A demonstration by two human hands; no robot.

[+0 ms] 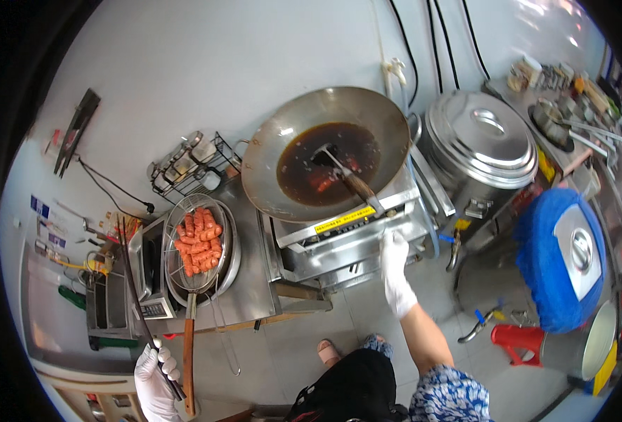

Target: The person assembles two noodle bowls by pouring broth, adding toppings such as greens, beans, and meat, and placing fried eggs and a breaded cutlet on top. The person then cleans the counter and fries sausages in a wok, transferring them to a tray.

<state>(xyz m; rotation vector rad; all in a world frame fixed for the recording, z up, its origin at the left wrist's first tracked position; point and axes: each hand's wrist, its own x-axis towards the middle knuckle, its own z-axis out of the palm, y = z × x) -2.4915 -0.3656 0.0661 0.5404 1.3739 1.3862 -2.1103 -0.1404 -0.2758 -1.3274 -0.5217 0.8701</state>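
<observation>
My gloved left hand [155, 372] grips a pair of long dark chopsticks [132, 274] that point up and away. Just right of it runs the wooden handle [189, 364] of a wire strainer, whose basket holds a heap of reddish sausages [200, 240] over a metal bowl [235, 264]. My gloved right hand [394, 247] is at the front edge of the stove [350, 240], below the wooden handle of a spatula [358, 184]. Whether it touches the stove's front is unclear. The spatula leans in a large wok [269, 153] of dark liquid [303, 153], with some reddish pieces near its blade.
A tall lidded steel pot [479, 137] stands right of the stove. A blue-covered container [548, 264] and a red stool [516, 345] are farther right. A wire rack with jars [184, 161] and a kitchen scale [155, 308] are at left.
</observation>
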